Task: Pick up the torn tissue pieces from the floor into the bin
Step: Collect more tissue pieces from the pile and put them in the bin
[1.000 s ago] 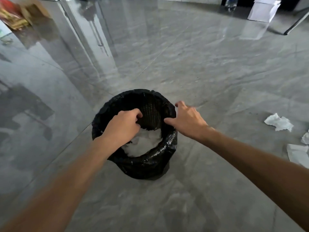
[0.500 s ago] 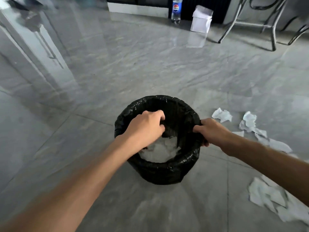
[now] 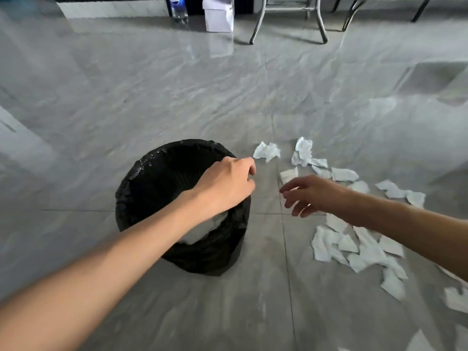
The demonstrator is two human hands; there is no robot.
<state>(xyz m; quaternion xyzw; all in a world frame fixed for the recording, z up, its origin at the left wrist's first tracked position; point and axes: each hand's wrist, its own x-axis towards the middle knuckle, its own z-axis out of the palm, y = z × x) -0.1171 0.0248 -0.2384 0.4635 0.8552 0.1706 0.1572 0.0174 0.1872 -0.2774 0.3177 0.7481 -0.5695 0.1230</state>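
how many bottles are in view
1: a bottle stands at the far wall, left of the white box. Its top is cut off; others may lie outside the frame.

A white box [image 3: 219, 17] is standing on the glossy grey floor [image 3: 152, 97]; a soda bottle [image 3: 178, 8] is standing just left of it, metal chair legs [image 3: 288, 20] right of it.

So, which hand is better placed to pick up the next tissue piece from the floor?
The right hand, probably: it hangs open over the torn tissue pieces right of the bin. The left hand is curled at the bin's rim.
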